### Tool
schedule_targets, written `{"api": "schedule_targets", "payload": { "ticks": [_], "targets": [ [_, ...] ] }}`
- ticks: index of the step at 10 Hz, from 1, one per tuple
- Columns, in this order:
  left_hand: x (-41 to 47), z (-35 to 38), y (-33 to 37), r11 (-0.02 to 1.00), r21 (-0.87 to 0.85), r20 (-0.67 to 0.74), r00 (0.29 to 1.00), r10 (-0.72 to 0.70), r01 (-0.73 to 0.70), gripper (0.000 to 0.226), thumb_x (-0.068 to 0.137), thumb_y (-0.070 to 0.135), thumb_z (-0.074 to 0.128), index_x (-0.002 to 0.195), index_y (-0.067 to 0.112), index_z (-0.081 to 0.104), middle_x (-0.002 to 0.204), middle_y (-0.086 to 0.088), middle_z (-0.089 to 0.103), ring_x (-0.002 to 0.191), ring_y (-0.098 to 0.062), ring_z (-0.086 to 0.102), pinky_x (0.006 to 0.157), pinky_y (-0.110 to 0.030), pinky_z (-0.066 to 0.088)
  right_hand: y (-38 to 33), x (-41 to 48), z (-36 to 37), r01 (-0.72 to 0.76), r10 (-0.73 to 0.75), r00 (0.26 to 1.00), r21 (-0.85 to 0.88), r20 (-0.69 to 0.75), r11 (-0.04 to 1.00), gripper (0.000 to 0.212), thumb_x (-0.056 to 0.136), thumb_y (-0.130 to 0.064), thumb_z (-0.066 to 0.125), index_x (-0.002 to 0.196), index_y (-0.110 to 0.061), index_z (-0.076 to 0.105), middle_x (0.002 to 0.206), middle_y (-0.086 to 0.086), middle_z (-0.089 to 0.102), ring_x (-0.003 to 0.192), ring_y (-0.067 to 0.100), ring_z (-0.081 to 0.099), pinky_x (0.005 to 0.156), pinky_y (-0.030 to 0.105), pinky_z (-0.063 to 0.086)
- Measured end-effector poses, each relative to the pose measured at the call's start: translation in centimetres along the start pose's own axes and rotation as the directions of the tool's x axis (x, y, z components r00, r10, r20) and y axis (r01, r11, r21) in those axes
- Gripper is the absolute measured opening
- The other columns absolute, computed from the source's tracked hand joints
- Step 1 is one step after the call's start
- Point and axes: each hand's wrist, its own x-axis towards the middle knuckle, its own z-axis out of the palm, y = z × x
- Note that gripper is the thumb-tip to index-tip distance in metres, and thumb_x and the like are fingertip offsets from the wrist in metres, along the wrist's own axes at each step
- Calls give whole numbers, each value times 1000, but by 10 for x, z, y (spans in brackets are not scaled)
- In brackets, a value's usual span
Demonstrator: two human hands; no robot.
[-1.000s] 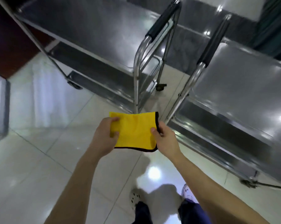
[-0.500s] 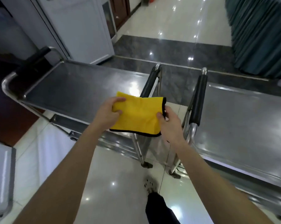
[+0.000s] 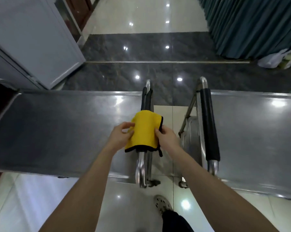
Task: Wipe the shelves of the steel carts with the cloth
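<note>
Head camera view: a person is standing at the near ends of two steel carts, holding a yellow cloth (image 3: 144, 129) with black edging in both bare hands at the centre of the frame. The left hand (image 3: 120, 136) is pinching the cloth's left edge between thumb and curled fingers. The right hand (image 3: 166, 138) is gripping the right edge, thumb on the front and fingers tucked behind. The folded cloth is hanging in front of the push handle (image 3: 142, 166) of the left cart (image 3: 66, 131) and covering part of its black grip; whether it is touching the bar cannot be told.

That cart's flat top shelf is stretching across the left half of the frame and catching glints of ceiling light. The right cart (image 3: 258, 139) is filling the right side. Its own black-sleeved handle (image 3: 208, 124) is running alongside the first, near it but apart, with a strip of pale floor tile showing between them.

Beyond the carts, a band of dark marble flooring (image 3: 158, 52) is crossing the upper middle of the frame. A pale grey cabinet (image 3: 32, 39) is standing at upper left, and a teal curtain (image 3: 250, 25) is hanging at upper right, with a white plastic bag (image 3: 273, 58) lying at its foot. At the bottom centre, the person's perforated shoe (image 3: 161, 205) is resting on the glossy white tiles.
</note>
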Motion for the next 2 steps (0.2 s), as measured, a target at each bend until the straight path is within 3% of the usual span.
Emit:
{"api": "schedule_targets", "payload": {
  "ticks": [1, 2],
  "targets": [
    [0, 2, -7, 998, -54, 35, 999, -35, 37, 27, 106, 11, 68, 133, 11, 68, 136, -16, 67, 112, -36, 70, 94, -52, 61, 0, -4, 10, -108, 107, 994, 28, 9, 994, 40, 112, -41, 54, 138, -13, 66, 124, 8, 71, 116, 33, 69, 100, 55, 58],
    [-7, -12, -10, 989, -125, 55, 996, -74, 81, 30, 105, 4, 66, 135, 7, 68, 138, -16, 65, 115, -42, 71, 98, -58, 61, 7, -12, 7, -175, 173, 982, -13, -79, 984, 34, 111, -33, 57, 133, -9, 67, 128, 14, 71, 117, 37, 69, 104, 58, 56]
  ]
}}
